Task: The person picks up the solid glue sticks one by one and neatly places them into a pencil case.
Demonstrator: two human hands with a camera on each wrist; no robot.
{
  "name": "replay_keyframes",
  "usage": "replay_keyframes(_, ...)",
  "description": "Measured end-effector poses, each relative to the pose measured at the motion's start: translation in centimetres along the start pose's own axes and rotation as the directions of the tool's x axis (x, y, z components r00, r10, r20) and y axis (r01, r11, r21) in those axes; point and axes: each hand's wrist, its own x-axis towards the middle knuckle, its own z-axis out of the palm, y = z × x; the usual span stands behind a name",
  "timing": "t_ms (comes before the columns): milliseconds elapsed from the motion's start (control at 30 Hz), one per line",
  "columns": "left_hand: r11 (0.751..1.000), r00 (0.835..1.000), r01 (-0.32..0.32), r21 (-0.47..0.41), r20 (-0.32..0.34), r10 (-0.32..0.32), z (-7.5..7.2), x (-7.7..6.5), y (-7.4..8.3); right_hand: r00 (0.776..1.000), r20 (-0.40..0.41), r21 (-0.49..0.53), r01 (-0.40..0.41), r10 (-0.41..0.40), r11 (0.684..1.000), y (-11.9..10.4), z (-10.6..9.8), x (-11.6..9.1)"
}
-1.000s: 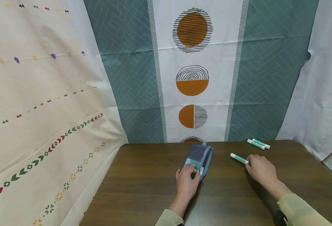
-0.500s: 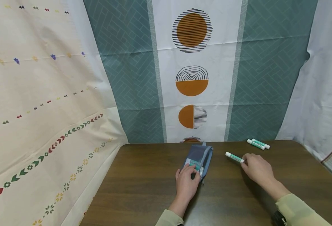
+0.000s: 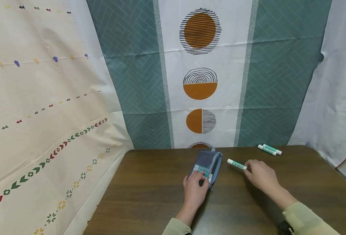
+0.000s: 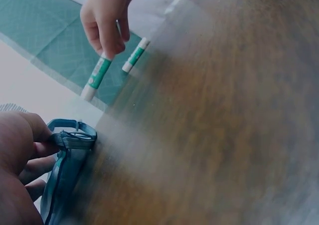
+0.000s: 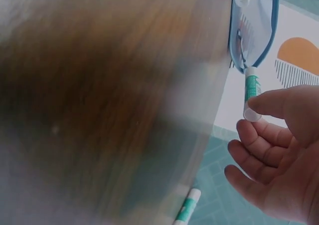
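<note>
My left hand [image 3: 194,188] grips the near end of a blue-grey mesh zip pouch [image 3: 203,157], its fingers and thumb at the opening edge in the left wrist view. The pouch's mouth gapes toward the right, and green-and-white glue sticks show inside it. To the right of the pouch, my right hand [image 3: 261,174] pinches one end of a white glue stick with a green label [image 3: 237,164]. Its free end points left toward the pouch. In the right wrist view, the thumb lies over the glue stick [image 5: 252,88], whose far end overlaps the pouch's blue rim [image 5: 274,25].
Two more glue sticks [image 3: 268,150] lie side by side near the back right of the brown wooden table [image 3: 149,202]. Patterned fabric [image 3: 143,81] hangs behind the table's far edge, and a cream cloth [image 3: 58,137] drapes along its left side.
My right hand has moved left over the table with the glue stick, bringing it closer to the pouch. The left hand and the pouch have stayed in place.
</note>
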Motion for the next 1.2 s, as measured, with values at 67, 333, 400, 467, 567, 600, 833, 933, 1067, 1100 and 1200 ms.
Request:
replay_keyframes(67,1.0,1.0,-0.001,0.001,-0.001,0.001,0.0,0.0,0.0,1.0,0.005,0.006,0.005,-0.005,1.0,-0.3,0.1,0.0)
replay_keyframes(333,1.0,1.0,-0.006,0.004,-0.005,0.006,0.1,0.1,0.0,0.999,0.046,0.029,-0.008,0.007,1.0,-1.4,0.7,0.5)
replay_keyframes(400,1.0,1.0,-0.003,0.005,-0.004,0.003,0.1,0.1,0.0,0.999,0.051,0.034,-0.008,0.006,0.999,-1.7,0.8,0.6)
replay_keyframes(467,1.0,1.0,0.002,0.005,-0.003,-0.002,0.1,0.1,0.0,0.998,0.055,0.037,-0.005,0.003,0.999,-2.0,1.0,0.7)
replay_keyframes(567,1.0,1.0,0.005,0.006,-0.002,-0.005,0.1,0.1,0.1,0.998,0.064,0.042,-0.006,0.004,0.999,-2.4,1.3,1.0)
replay_keyframes(600,1.0,1.0,0.006,0.006,-0.003,-0.006,0.1,0.1,0.1,0.998,0.067,0.043,-0.008,0.005,0.999,-2.6,1.4,1.1)
replay_keyframes(833,1.0,1.0,0.002,0.008,-0.006,-0.002,0.1,0.1,0.1,0.996,0.086,0.056,-0.008,0.003,0.998,-3.5,2.0,1.6)
replay_keyframes(933,1.0,1.0,0.0,0.012,-0.004,0.0,0.0,0.1,0.1,0.996,0.094,0.055,-0.015,0.01,0.998,-3.8,2.4,1.8)
replay_keyframes(1067,1.0,1.0,-0.005,0.016,-0.004,0.005,0.1,0.1,0.0,0.995,0.098,0.054,-0.018,0.013,0.998,-4.2,2.8,2.2)
replay_keyframes(1100,1.0,1.0,-0.003,0.014,-0.002,0.003,0.1,0.1,0.0,0.995,0.101,0.058,-0.019,0.014,0.998,-4.3,2.8,2.3)
replay_keyframes(1200,1.0,1.0,-0.002,0.013,0.0,0.002,0.1,0.1,0.0,0.994,0.11,0.068,-0.024,0.016,0.997,-4.7,3.1,2.6)
